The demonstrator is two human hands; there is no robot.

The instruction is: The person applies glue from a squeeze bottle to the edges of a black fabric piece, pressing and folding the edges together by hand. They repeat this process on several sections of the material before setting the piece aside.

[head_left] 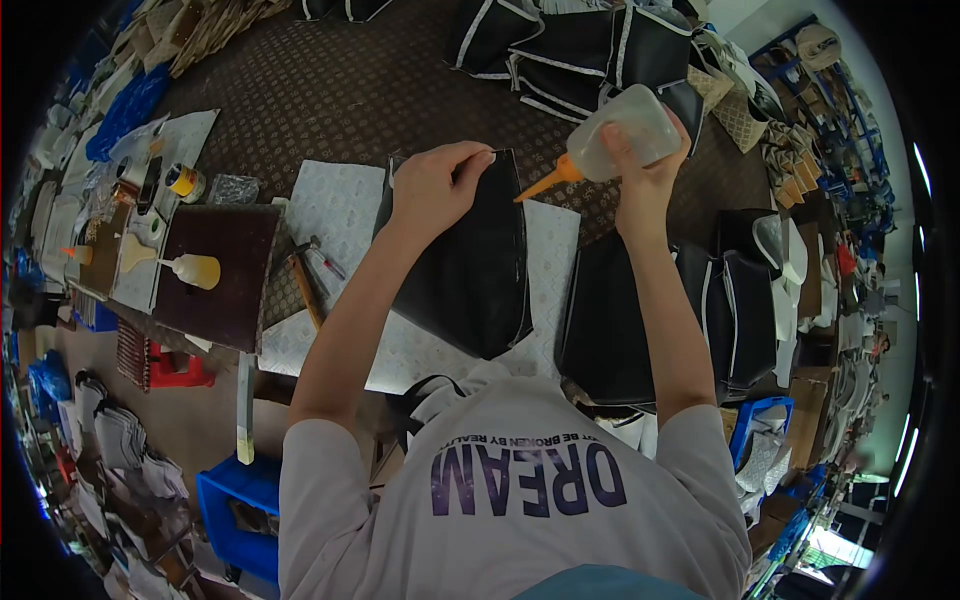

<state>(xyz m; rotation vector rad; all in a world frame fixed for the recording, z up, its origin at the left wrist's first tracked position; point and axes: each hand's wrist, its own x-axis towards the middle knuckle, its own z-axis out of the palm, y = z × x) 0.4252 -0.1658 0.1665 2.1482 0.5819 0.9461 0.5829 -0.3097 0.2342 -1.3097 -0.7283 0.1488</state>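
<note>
Past teal edge (605, 584), pinching black panel (455, 265), lengthwise near-to-far, with closer left hand (438, 185); grasping squeeze bottle (645, 125) with right hand (650, 172), nozzle (548, 181) leftward.

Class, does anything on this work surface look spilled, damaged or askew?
Nothing clearly stands out. The left hand lies over the black piece; the right hand tilts the translucent bottle nozzle-down beside it, with no spill visible. Finer details are too small to judge.

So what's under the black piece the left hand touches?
A pale patterned sheet shows on both sides of the black piece, over a brown patterned surface; what lies directly beneath is covered.
</note>
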